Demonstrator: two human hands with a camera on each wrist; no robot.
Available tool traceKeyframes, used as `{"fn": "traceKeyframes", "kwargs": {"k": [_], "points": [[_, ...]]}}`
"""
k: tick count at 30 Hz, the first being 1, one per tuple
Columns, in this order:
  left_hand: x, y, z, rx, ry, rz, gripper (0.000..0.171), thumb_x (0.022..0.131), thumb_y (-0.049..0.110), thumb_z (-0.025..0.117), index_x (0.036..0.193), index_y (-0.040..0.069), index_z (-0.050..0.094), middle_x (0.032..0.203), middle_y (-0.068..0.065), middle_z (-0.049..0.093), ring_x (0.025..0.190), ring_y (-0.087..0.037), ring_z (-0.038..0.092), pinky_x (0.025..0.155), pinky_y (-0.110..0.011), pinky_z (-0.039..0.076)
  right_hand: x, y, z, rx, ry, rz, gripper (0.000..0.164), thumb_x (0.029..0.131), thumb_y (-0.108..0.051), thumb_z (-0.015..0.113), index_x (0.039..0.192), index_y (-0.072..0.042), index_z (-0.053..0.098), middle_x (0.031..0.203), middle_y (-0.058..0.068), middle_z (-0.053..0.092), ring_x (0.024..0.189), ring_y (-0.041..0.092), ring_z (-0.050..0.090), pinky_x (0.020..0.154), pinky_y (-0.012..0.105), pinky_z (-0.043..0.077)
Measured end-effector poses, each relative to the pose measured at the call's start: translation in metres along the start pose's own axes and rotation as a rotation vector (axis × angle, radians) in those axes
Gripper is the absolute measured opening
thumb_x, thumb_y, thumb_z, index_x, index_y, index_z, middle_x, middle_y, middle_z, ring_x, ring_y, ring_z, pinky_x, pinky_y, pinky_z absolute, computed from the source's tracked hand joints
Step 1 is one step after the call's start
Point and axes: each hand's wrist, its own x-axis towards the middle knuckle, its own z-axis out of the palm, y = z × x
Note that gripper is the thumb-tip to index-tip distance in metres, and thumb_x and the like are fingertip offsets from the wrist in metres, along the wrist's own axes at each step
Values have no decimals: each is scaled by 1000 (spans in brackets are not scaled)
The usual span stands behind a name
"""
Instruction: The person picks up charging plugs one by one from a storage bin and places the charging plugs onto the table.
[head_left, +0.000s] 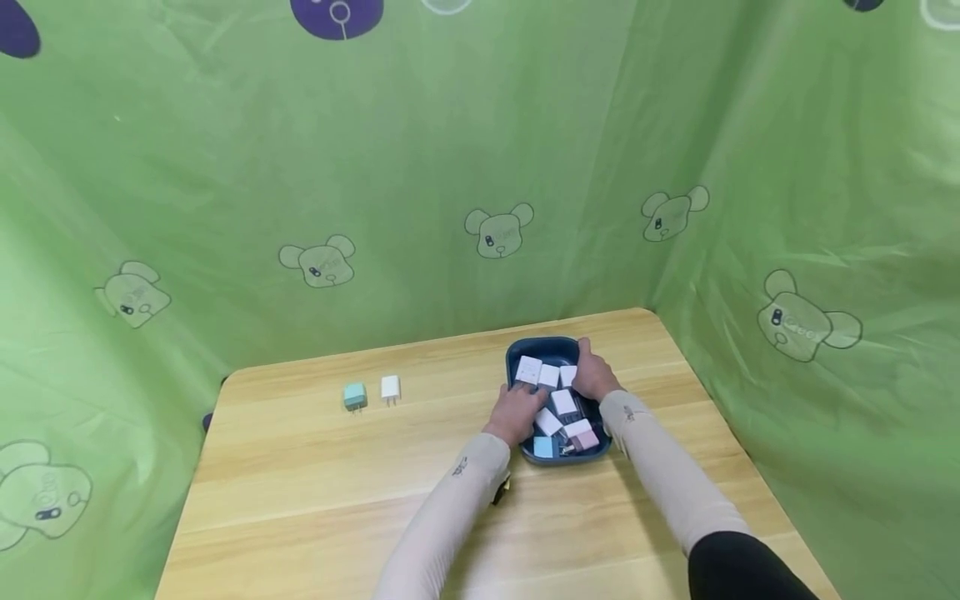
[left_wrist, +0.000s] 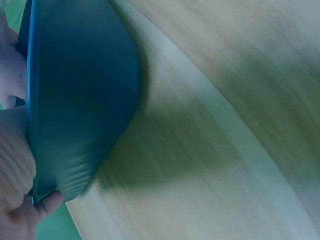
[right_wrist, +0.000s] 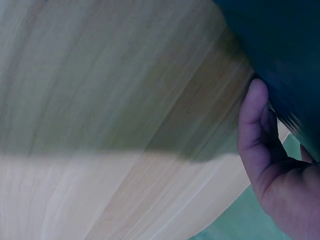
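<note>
While left hand (head_left: pixel 516 413) and right hand (head_left: pixel 595 375) are gripping opposite sides, basin (head_left: pixel 567 460) is lying lengthwise toward far edge of bench (head_left: pixel 300 475).

The head view is brightly lit; in the dimmer wrist views, the counter (right_wrist: pixel 120 120) is crossed by soft shadows.

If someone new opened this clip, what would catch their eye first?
Probably the bright green sheet with cartoon animal faces, behind the table. Next, the dark blue tub of chargers on the table's right side, gripped by the left hand and right hand at opposite sides. A green charger and a white charger sit outside it, further left.
</note>
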Motion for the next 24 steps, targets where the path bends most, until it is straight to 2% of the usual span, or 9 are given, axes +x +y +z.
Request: {"fn": "traceKeyframes", "kwargs": {"k": [4, 8, 11, 14, 20, 24], "points": [[-1, 1, 3, 37, 43, -6, 55, 90, 22, 72, 139, 31, 50, 129, -2, 69, 123, -20, 61, 98, -39, 52, -1, 1, 0, -7, 16, -15, 78, 90, -3, 57, 152, -4, 10, 121, 39, 61, 104, 49, 66, 87, 57, 56], [-2, 3, 4, 83, 53, -7, 52, 92, 26, 71, 138, 34, 49, 133, -2, 66, 126, -21, 59, 104, -44, 49, -1, 2, 0, -3, 24, -28, 79, 88, -3, 58, 151, -3, 11, 120, 40, 61, 103, 49, 66, 86, 57, 55], [-4, 3, 5, 121, 70, 1, 50, 92, 29, 71, 138, 34, 52, 135, -1, 63, 126, -20, 58, 106, -43, 46, -1, 3, 2, 0, 26, -30, 78, 88, -3, 58, 151, -5, 12, 120, 39, 62, 103, 49, 67, 85, 57, 56], [-7, 2, 6, 132, 124, 25, 49, 92, 29, 73, 138, 31, 57, 134, 1, 63, 123, -18, 59, 103, -40, 46, 0, 4, 2, -6, 29, -37, 78, 87, -3, 59, 150, -4, 12, 117, 39, 62, 101, 48, 67, 84, 56, 56], [-12, -3, 12, 14, 308, 64, 39, 96, 19, 66, 134, 21, 59, 128, -1, 66, 116, -16, 64, 94, -34, 48, 1, 3, 2, -15, 32, -27, 78, 87, -3, 58, 150, -4, 12, 116, 39, 62, 99, 48, 67, 80, 56, 55], [-15, -8, 17, -86, 426, 62, 33, 96, 21, 67, 128, 17, 59, 124, -4, 68, 110, -17, 68, 89, -33, 51, 0, 3, 2, -13, 20, -9, 80, 89, -3, 57, 153, -5, 9, 117, 37, 62, 99, 46, 67, 80, 53, 55]]}}
